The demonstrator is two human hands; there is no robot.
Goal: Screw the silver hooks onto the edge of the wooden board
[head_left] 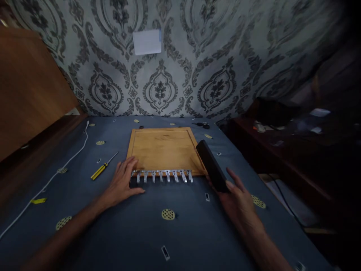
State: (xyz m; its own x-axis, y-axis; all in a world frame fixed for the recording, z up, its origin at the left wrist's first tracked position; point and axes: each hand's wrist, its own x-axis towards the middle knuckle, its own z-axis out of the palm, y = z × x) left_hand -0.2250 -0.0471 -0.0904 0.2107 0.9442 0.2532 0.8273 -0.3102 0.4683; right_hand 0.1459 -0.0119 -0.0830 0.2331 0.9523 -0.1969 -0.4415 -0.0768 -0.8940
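A rectangular wooden board lies flat on the blue cloth. A row of several small silver metal clips runs along its near edge. My left hand rests at the board's near left corner, fingers stretched over the edge and thumb apart. In my right hand is a long black rectangular block, gripped at its near end and tilted beside the board's right edge. Whether the block touches the board I cannot tell. A yellow-handled screwdriver lies left of the board, near my left hand.
Blue cloth with pineapple prints covers the surface. A white cable runs along the left, by a brown wooden panel. Small black items lie behind the board. Patterned fabric rises at the back. A dark reddish ledge stands right.
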